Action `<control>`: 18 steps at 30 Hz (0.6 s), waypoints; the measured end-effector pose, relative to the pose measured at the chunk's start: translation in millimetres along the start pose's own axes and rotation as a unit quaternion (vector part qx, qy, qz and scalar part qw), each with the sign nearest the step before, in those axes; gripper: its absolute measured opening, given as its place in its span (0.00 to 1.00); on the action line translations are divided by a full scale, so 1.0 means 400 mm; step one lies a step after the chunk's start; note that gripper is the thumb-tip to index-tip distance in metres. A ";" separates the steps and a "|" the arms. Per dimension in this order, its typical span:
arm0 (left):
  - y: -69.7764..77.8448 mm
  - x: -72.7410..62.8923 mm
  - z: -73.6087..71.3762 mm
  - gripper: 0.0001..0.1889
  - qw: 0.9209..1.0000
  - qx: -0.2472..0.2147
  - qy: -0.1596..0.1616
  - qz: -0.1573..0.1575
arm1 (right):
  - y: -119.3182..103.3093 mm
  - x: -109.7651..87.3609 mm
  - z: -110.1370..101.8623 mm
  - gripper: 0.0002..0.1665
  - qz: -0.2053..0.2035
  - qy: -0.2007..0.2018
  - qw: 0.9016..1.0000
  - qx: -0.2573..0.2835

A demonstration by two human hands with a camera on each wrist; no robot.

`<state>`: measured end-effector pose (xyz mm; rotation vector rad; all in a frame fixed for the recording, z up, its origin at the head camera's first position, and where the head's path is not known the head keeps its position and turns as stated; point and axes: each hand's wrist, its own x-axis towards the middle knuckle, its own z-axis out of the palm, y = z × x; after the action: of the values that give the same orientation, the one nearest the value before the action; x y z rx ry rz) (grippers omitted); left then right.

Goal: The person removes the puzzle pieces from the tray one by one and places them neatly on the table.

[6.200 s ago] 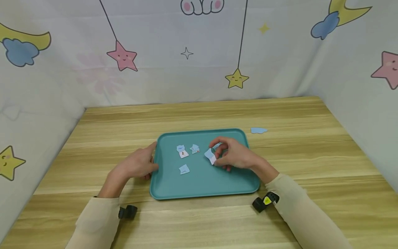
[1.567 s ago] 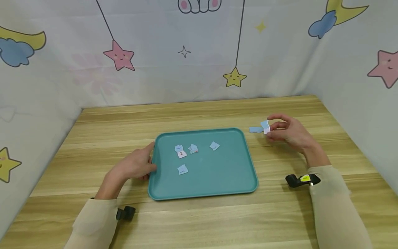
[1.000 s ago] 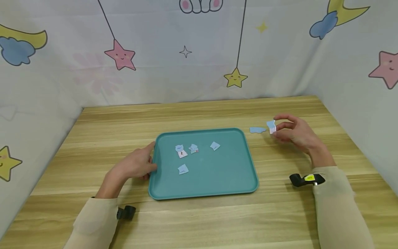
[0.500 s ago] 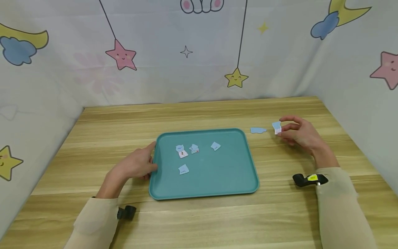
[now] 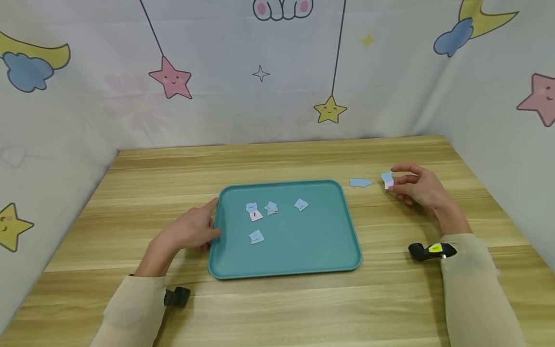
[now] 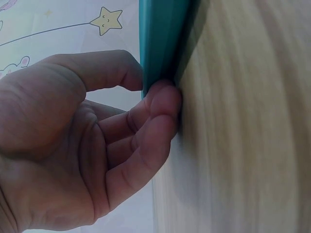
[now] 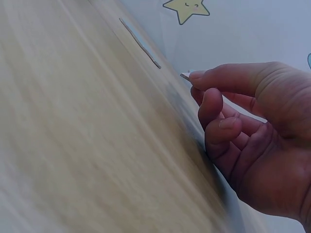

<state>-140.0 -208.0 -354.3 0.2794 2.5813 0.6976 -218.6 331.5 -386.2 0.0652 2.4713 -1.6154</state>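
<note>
My right hand point(image 5: 420, 187) pinches a small light blue and white puzzle piece point(image 5: 387, 180) between thumb and fingers, at the table's right side. In the right wrist view, only a thin edge of that puzzle piece point(image 7: 185, 75) shows past the thumb. Just left of it lies a flat blue wavy-edged piece point(image 5: 361, 182). My left hand point(image 5: 191, 229) holds the left rim of a teal tray point(image 5: 286, 273). The left wrist view shows its thumb against the tray's side point(image 6: 163, 39), other fingers curled at the underside. Several small pieces lie in the tray, among them a white-and-blue one point(image 5: 256, 215).
More pieces in the tray sit at its back middle point(image 5: 301, 205) and left front point(image 5: 257, 236). The wood-grain table point(image 5: 277, 313) meets a printed cloth backdrop point(image 5: 225, 115) behind and on both sides. Each wrist wears a black camera point(image 5: 177, 296).
The right hand has carried the puzzle piece from above the tray out to the right, past the blue wavy-edged piece, and lowered slightly. The left hand has stayed at the tray's rim.
</note>
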 end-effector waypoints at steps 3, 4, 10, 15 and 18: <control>0.000 0.000 0.000 0.48 1.000 -0.001 0.000 -0.001 | 0.002 0.001 -0.002 0.29 0.000 0.003 1.000 -0.008; 0.000 0.001 0.000 0.48 1.000 -0.001 0.000 -0.001 | 0.002 0.000 -0.003 0.29 0.000 0.004 1.000 -0.010; 0.000 0.001 -0.001 0.48 1.000 -0.004 -0.001 -0.002 | 0.003 0.005 -0.003 0.32 0.001 0.004 1.000 -0.030; -0.001 0.001 0.000 0.49 1.000 -0.003 0.000 -0.001 | 0.003 0.005 -0.001 0.32 0.000 0.007 0.999 -0.034; -0.001 0.002 -0.001 0.49 1.000 -0.003 0.000 -0.001 | 0.004 0.005 -0.001 0.31 0.002 0.008 0.999 -0.031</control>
<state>-140.8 -208.3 -354.5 0.2758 2.5781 0.7057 -220.4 332.3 -387.8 0.0752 2.5293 -1.5398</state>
